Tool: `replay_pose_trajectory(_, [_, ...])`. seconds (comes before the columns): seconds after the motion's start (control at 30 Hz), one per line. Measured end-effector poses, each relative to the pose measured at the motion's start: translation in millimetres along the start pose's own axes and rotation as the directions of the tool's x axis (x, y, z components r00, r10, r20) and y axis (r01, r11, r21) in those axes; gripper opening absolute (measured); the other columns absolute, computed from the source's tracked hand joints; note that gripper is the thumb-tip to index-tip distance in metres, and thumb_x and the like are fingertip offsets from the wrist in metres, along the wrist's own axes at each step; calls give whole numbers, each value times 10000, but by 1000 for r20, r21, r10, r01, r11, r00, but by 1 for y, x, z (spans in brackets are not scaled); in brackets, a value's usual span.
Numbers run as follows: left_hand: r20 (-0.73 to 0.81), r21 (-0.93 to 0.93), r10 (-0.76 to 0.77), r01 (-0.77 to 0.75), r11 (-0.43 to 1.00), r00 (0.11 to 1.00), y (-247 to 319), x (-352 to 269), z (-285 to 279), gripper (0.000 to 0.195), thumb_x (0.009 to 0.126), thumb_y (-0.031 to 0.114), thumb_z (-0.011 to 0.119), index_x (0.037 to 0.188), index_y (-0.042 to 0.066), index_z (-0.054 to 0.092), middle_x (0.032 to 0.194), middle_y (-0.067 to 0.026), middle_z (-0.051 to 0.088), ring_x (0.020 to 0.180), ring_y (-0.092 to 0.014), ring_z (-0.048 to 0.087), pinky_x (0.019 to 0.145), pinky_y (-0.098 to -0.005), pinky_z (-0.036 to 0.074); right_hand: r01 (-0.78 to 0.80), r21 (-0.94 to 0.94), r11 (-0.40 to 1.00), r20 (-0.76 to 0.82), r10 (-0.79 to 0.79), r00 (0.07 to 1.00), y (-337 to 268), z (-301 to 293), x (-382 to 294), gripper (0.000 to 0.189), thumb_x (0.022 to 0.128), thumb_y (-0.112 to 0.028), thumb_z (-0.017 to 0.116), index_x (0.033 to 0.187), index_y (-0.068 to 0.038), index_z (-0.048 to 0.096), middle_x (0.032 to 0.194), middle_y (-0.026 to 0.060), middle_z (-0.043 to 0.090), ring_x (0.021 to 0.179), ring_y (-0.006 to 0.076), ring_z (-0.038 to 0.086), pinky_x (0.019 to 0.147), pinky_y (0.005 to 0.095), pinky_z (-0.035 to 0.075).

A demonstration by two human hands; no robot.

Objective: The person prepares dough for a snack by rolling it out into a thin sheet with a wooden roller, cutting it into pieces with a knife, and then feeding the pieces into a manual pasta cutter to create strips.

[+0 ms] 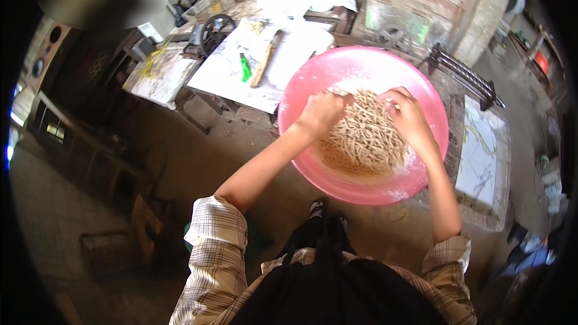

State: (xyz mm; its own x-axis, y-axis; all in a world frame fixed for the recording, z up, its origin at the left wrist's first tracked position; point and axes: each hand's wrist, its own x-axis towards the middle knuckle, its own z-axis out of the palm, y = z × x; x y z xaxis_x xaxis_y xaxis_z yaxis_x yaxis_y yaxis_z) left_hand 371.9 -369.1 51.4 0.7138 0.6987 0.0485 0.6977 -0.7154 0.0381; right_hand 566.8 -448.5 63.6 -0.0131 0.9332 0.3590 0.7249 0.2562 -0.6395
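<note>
A large pink basin (307, 162) holds a heap of thin, pale brown strands (365, 140) that look like noodles or dough strips, with white powder on the basin's inner wall. My left hand (326, 110) is over the heap's upper left part, its fingers curled; whether strands are in it cannot be told. At the upper right of the heap is my right hand (404, 110), fingers bent and thumb turned inward, close to the strands. Its fingertips are partly hidden.
Left of the basin, a white board (226, 72) bears a green-handled tool (245, 67) and a worn wooden stick (266, 61). A black handwheel (216, 34) stands behind it. To the right lie a metal screw shaft (467, 76) and a shallow tray (503, 180). A concrete post (483, 18) rises behind.
</note>
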Motion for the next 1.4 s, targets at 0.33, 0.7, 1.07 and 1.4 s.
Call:
replay_pose_trajectory(0.33, [-488,-623,-412,23,782,770,-60,-115,-7,239,860,206,631,761,-4,575,645,-125,571,525,-221,542,547,-346,457,217,214,953,-175,-181,968,-114,99,-54,200,852,43,524,990,-52,634,805,84,624,619,134,590,516,258,471])
replay_pose_trajectory(0.7, [70,-913,-945,403,69,320,-184,-384,216,249,930,265,530,861,31,580,640,-64,594,602,-137,572,594,-294,458,-260,190,947,377,174,910,-5,398,-177,98,869,-58,536,896,-54,630,716,130,610,640,218,608,558,322,439])
replay_pose_trajectory(1.07, [317,-800,-911,591,-107,263,-286,-461,309,332,873,168,319,785,-1,590,697,-126,642,717,-258,646,706,-361,495,-929,35,367,680,673,292,53,402,-216,237,941,-183,456,1002,-26,624,799,108,631,727,181,618,648,324,491])
replay_pose_trajectory(1.4, [-202,-943,-771,93,320,603,-463,-224,169,232,841,125,316,744,15,496,712,-88,554,655,-172,492,649,-300,407,-286,595,751,395,37,918,-132,501,143,167,944,-75,487,1019,4,613,838,70,644,736,111,607,676,239,493])
